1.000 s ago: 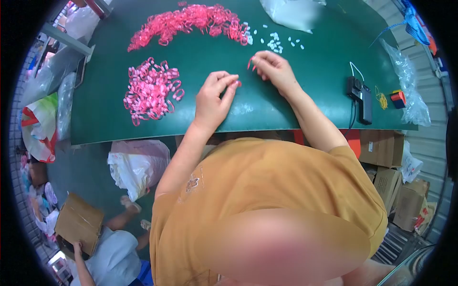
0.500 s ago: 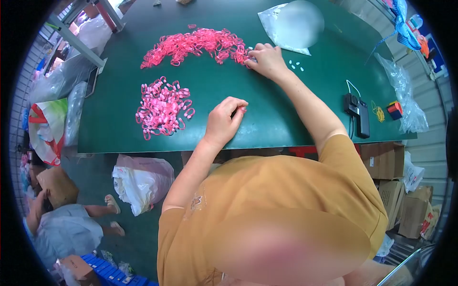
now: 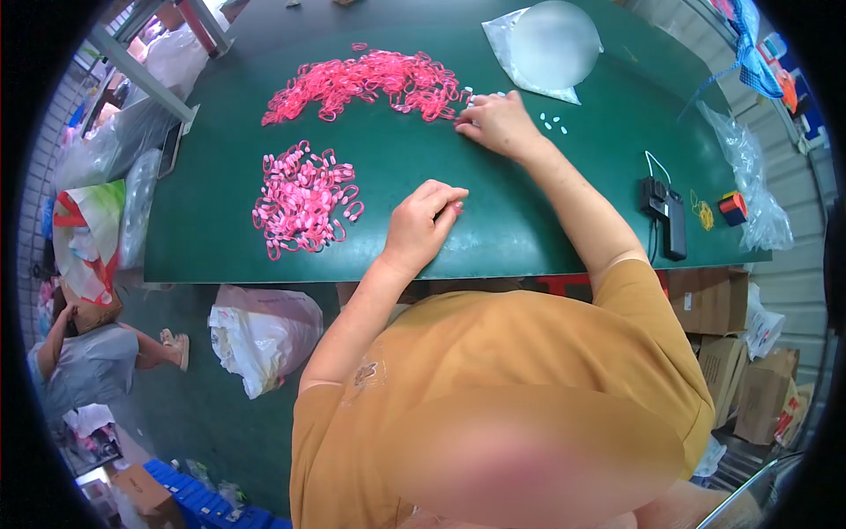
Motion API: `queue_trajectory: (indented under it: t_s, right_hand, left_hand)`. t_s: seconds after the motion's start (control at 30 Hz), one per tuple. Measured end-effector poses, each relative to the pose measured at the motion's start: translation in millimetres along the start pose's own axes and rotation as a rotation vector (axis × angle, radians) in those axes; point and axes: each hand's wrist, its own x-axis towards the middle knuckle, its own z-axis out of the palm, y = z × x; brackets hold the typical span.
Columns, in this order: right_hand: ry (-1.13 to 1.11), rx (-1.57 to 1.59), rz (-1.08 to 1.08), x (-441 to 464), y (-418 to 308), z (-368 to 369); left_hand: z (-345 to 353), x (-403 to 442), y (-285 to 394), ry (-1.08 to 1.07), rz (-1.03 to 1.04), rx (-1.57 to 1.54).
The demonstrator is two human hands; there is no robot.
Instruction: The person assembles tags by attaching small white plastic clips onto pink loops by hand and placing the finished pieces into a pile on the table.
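Note:
My left hand (image 3: 425, 227) is above the front part of the green table, thumb and forefinger pinched together. What is between these fingertips, if anything, is too small to make out. My right hand (image 3: 502, 123) reaches to the right end of a pile of bright pink loops (image 3: 379, 78), its fingers bent down and close together. Small white pieces (image 3: 469, 91) show beside its fingertips; whatever they grip is hidden. To the left of my left hand lies a second pile, pink loops with pale pieces on them (image 3: 304, 198). Several loose white pieces (image 3: 552, 122) lie right of my right hand.
A clear plastic bag (image 3: 520, 53), partly blurred, lies at the back of the green table (image 3: 352, 256). On the right are a black device with a cable (image 3: 673, 225), yellow bands (image 3: 702, 214) and plastic wrap (image 3: 758, 194). Another person (image 3: 88, 361) carries a box at the lower left.
My left hand has shifted slightly right. My right hand has lowered slightly, with its fingers less raised at the pink pile's end. The other person has moved further left.

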Motion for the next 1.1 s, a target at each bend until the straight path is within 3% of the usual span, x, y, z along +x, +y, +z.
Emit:
queue_trajectory:
  t_s: [0.1, 0.17, 0.23, 0.33, 0.4, 0.47, 0.57, 0.67, 0.8, 0.9, 1.0, 1.07, 1.1]
  right_hand:
    - [0.068, 0.074, -0.063, 6.3, -6.0, 15.7]
    - [0.110, 0.498, 0.163, 18.5, -5.5, 18.2]
    - [0.172, 0.519, 0.160, 21.2, -5.7, 16.4]
    - [0.105, 0.028, 0.008, 21.8, -8.5, 12.4]
    - [0.131, 0.035, -0.064, 21.6, -12.1, 22.8]
    - [0.057, 0.125, -0.048, 19.7, -14.1, 13.0]
    - [0.226, 0.469, 0.013, 10.0, -19.4, 1.3]
    - [0.243, 0.695, 0.097, 1.5, -18.7, -2.4]
    - [0.228, 0.702, 0.121, 4.5, -19.9, -9.9]
    - [0.339, 0.401, -0.096, 22.5, -20.3, 14.0]
    - [0.178, 0.314, -0.046, 36.3, -25.7, 25.9]
    - [0.305, 0.293, -0.051, 44.0, -21.1, 51.3]
    - [0.231, 0.278, -0.049, 44.1, -19.3, 47.7]
  left_hand:
    - [1.8, 1.1, 0.8, 0.019, -0.014, -0.037]
    - [2.5, -1.4, -1.6, 0.028, -0.069, -0.096]
    - [1.7, -3.5, -4.6, 0.012, -0.068, -0.057]
    - [1.2, -4.4, -2.3, 0.008, -0.049, -0.025]
    - [2.4, -0.3, -1.0, 0.022, -0.033, -0.035]
    - [0.8, -1.4, 0.2, 0.046, 0.011, -0.007]
    - [-3.2, -1.1, 4.5, 0.122, 0.026, -0.052]
    - [-5.3, 0.2, 2.5, 0.129, -0.023, -0.127]
    - [-4.1, 1.9, 0.5, 0.103, -0.033, -0.146]
    - [-4.3, 1.3, -0.5, 0.118, -0.027, -0.130]
    - [-6.3, 0.3, -0.1, 0.146, -0.031, -0.120]
    - [-7.3, 0.0, -1.0, 0.186, -0.065, -0.140]
    - [-7.6, -1.4, -3.6, 0.204, -0.073, -0.152]
